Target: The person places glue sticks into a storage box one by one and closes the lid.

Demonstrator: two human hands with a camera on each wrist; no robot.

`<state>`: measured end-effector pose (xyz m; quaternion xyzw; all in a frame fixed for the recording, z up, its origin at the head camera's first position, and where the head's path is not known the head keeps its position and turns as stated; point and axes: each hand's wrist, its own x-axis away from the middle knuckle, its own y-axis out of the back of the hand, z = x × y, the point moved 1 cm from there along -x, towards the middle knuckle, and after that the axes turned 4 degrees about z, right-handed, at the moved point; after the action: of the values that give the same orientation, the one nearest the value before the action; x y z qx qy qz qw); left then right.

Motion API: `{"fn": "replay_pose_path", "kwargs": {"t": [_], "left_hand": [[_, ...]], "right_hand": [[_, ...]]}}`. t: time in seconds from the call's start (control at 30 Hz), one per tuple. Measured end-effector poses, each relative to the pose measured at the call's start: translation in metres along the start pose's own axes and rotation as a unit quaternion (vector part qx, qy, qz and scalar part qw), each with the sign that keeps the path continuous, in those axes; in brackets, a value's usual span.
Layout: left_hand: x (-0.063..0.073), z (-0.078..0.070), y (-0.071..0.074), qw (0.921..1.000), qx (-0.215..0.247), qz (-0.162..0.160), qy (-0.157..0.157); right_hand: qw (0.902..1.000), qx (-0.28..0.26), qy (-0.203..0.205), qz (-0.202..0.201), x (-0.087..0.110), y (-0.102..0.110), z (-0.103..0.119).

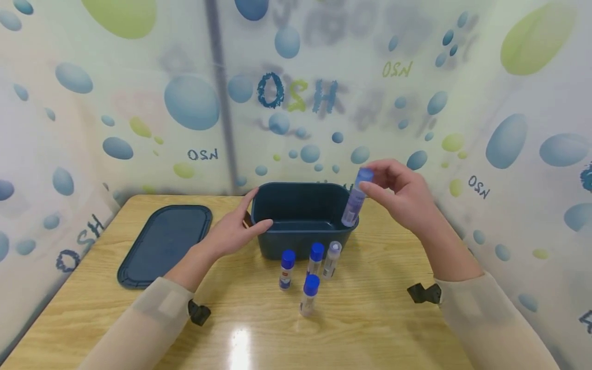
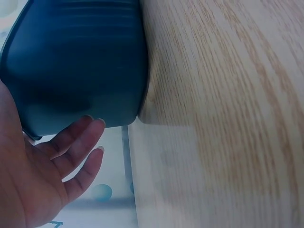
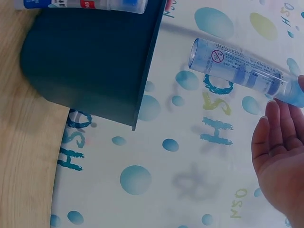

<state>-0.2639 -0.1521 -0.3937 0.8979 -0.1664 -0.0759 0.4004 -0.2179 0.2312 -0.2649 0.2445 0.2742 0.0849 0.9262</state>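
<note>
My right hand (image 1: 407, 198) pinches a glue stick (image 1: 353, 203) by its blue cap end, between thumb and fingers. The tube is see-through with a printed label, and it tilts over the right end of a dark blue bin (image 1: 302, 240). In the right wrist view, a gap shows between the tube's bottom and the bin's rim. At the bin's left end rests my left hand (image 1: 231, 231), thumb over the front rim, forefinger along the side. Its other fingers lie loosely by the outer wall in the left wrist view. The bin's inside shows bare in the head view.
Several glue sticks stand in front of the bin, including a blue-capped one (image 1: 285, 270), a nearer one (image 1: 309, 295) and a pale-topped one (image 1: 331, 259). A dark blue tray (image 1: 162, 246) lies at left on the wooden table (image 1: 370, 318). A patterned curtain (image 1: 296, 128) hangs behind.
</note>
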Motion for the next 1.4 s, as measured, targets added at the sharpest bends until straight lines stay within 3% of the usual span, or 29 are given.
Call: {"fn": "replay_pose_path", "kwargs": {"t": [0.67, 1.4], "left_hand": [[-0.002, -0.001, -0.002, 0.9999, 0.009, 0.006, 0.004], [0.0, -0.002, 0.0, 0.9996, 0.026, 0.007, 0.005]], "right_hand": [[0.9927, 0.021, -0.101, 0.062, -0.048, -0.031, -0.048], [0.9883, -0.002, -0.078, 0.131, -0.083, -0.085, -0.075]]}}
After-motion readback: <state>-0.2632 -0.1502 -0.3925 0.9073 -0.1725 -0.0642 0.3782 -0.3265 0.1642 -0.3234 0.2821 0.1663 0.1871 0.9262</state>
